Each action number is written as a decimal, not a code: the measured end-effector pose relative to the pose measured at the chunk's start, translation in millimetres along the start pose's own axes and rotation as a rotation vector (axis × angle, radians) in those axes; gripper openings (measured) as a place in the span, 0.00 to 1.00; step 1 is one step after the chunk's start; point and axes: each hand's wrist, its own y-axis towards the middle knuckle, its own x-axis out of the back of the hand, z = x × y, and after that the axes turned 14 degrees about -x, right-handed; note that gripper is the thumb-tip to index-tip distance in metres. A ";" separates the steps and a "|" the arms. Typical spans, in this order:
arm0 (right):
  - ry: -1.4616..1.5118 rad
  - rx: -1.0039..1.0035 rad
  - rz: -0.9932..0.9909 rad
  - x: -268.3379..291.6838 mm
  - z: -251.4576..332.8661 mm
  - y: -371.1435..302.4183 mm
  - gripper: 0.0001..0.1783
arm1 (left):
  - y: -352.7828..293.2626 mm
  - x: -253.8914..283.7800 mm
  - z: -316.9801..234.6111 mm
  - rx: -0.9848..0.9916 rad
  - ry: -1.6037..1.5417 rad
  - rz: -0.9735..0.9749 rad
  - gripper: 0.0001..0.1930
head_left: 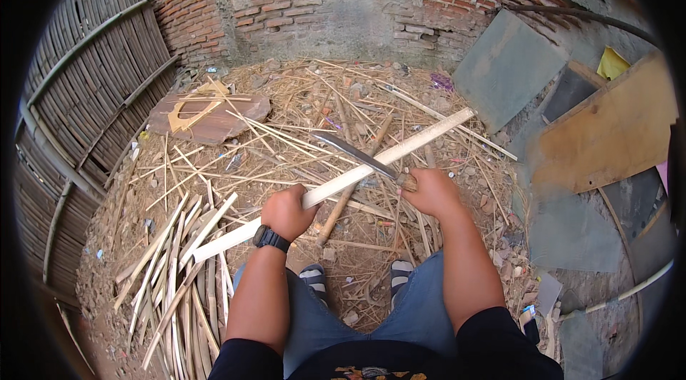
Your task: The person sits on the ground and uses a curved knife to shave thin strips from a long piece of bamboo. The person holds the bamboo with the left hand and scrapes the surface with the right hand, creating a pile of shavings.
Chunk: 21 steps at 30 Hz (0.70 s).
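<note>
Left hand [286, 212]: fingers closed round pale bamboo slat [337, 185] | Right hand [431, 193]: fingers wrapped round machete [351, 151] crossing slat

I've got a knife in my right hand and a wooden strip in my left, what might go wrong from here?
The knife in your right hand crosses the strip just beyond your bare left hand, so a slip that way might cut you. Loose sticks also lie ahead of your feet, so you might stumble if you step forward.
</note>
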 end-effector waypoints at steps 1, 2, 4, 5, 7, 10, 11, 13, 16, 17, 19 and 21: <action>-0.025 0.063 0.010 -3.5 1.3 -3.7 0.22 | -0.2 0.4 -0.6 0.000 -0.001 -0.001 0.17; -0.050 0.125 0.019 -7.7 2.2 -5.9 0.22 | 0.4 0.8 -1.8 0.000 -0.002 -0.002 0.17; -0.042 0.233 0.056 -14.0 1.2 -4.7 0.22 | 1.2 -1.9 -1.4 -0.002 -0.006 -0.045 0.17; -0.012 0.223 0.055 -14.3 0.0 -3.4 0.22 | 0.0 -3.3 -0.5 -0.001 -0.002 -0.067 0.17; 0.052 0.198 0.055 -12.5 -2.6 1.8 0.22 | -2.4 -4.2 0.3 -0.001 0.005 -0.105 0.18; 0.069 0.047 -0.030 -10.4 -17.9 18.7 0.22 | 0.0 -2.4 -1.4 0.010 -0.006 -0.097 0.18; 0.063 0.015 -0.030 -8.8 -18.7 17.4 0.23 | 1.4 -1.3 -2.1 0.029 -0.008 -0.086 0.19; 0.052 -0.045 -0.026 -7.3 -15.1 12.5 0.23 | 2.1 -1.2 0.0 0.047 0.008 -0.042 0.18; 0.018 0.147 0.009 -16.5 -12.4 7.0 0.23 | 1.2 -1.7 -1.2 0.035 0.019 -0.048 0.18; 0.025 0.161 0.024 -16.0 -12.0 6.2 0.23 | 0.4 -1.9 -2.1 0.023 0.020 -0.059 0.18; 0.044 0.189 0.053 -11.9 -9.5 7.1 0.23 | 0.5 -3.9 -3.4 0.006 0.020 -0.101 0.19; 0.070 0.122 0.030 -13.9 -9.9 11.8 0.22 | -1.2 -4.4 -0.4 0.006 0.028 -0.112 0.19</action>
